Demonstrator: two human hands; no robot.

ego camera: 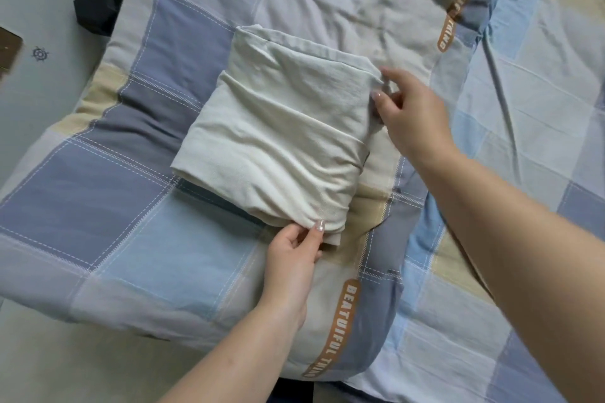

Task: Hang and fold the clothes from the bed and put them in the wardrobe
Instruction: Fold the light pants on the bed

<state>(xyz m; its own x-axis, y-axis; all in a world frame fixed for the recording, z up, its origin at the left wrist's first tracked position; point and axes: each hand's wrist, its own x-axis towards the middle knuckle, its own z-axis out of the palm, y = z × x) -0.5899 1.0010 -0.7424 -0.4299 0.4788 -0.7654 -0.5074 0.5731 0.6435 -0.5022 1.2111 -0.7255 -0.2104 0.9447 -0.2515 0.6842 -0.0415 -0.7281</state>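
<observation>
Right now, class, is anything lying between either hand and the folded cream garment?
Nothing visible: the left hand pinches the folded cream garment at its near corner, and the right hand grips its far right corner.

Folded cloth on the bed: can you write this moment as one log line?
folded cream garment on checked quilt | left hand pinches near corner | right hand pinches far corner | wardrobe unseen

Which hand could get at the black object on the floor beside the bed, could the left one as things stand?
Probably not without letting go: the left hand pinches the folded cream garment, and the black object lies well off past the bed's edge.
</observation>
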